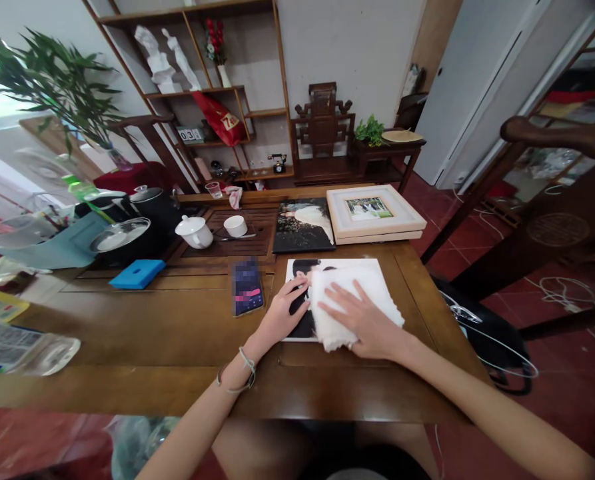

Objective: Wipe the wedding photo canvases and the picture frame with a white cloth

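Note:
A photo panel or album with a printed picture of a dark-haired person lies flat on the wooden table in front of me. A white cloth covers its right part and hangs past its lower edge. My right hand lies on the cloth with the fingers spread, pressing it against the picture. On the picture's left side rests my left hand, fingers stretched out toward the cloth's edge. Whether those fingertips touch the cloth I cannot tell. A bracelet circles my left wrist.
Behind the picture lie a dark photo panel and a light wooden frame. To the left are a phone, a blue box, a lidded white teapot, a white cup and a glass-lidded pan. A dark chair stands at right.

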Action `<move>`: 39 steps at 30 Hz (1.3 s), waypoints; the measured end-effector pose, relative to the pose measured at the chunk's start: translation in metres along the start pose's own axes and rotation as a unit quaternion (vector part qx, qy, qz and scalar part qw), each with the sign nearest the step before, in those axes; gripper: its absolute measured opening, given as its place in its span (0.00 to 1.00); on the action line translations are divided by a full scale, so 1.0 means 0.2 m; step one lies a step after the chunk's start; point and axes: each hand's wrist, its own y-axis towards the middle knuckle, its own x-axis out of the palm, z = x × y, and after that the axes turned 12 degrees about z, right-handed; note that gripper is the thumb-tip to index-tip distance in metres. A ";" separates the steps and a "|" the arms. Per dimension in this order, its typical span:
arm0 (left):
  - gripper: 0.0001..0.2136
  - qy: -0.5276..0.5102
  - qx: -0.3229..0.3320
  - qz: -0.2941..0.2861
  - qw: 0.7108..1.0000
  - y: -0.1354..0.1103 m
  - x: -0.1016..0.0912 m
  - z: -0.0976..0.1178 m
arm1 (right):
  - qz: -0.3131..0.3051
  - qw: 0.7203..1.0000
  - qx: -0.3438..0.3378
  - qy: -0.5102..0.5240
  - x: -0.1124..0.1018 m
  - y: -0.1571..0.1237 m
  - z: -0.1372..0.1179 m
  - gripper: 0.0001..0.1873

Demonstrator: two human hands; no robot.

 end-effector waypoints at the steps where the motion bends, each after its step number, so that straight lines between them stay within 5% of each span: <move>1: 0.16 -0.002 0.004 -0.003 1.000 0.00 0.00 0.00 | -0.014 1.000 -0.024 0.013 0.00 0.00 -0.03 0.51; 5: 0.16 -0.009 0.003 -0.006 1.000 0.00 -0.01 0.00 | -0.010 0.999 -0.031 0.043 -0.02 0.02 0.04 0.49; 9: 0.17 -0.014 -0.007 -0.005 1.000 0.00 -0.01 0.00 | 0.057 0.993 0.099 -0.012 -0.03 0.02 0.24 0.43; 12: 0.17 -0.010 -0.011 -0.005 1.000 0.00 -0.01 0.01 | 0.069 0.981 0.172 -0.064 -0.02 0.00 0.28 0.42; 16: 0.16 -0.009 -0.008 0.002 1.000 0.00 0.00 0.01 | 0.048 0.980 0.167 -0.096 0.01 -0.01 0.10 0.42; 20: 0.17 -0.008 0.001 -0.001 1.000 0.00 0.00 0.01 | -0.001 0.998 0.035 -0.045 0.02 -0.02 -0.09 0.50; 23: 0.17 -0.007 0.008 -0.008 1.000 0.01 -0.01 0.01 | -0.037 0.999 -0.039 0.008 0.00 -0.01 -0.08 0.51; 25: 0.16 -0.005 0.009 -0.005 1.000 0.01 -0.01 0.01 | -0.032 0.999 -0.013 0.009 -0.02 -0.01 -0.01 0.49; 29: 0.16 0.000 0.000 0.002 1.000 0.01 -0.01 0.01 | 0.035 0.986 0.151 -0.063 -0.03 -0.03 0.14 0.43; 32: 0.16 0.005 -0.006 0.001 1.000 0.00 -0.01 0.01 | 0.065 0.962 0.236 -0.118 0.00 -0.07 0.10 0.41; 35: 0.16 0.010 -0.013 -0.001 1.000 0.01 -0.01 0.01 | 0.069 0.963 0.223 -0.135 0.05 -0.10 -0.06 0.44; 39: 0.16 0.009 -0.015 0.000 1.000 0.01 0.00 0.01 | 0.043 0.990 0.103 -0.081 0.11 -0.13 -0.28 0.49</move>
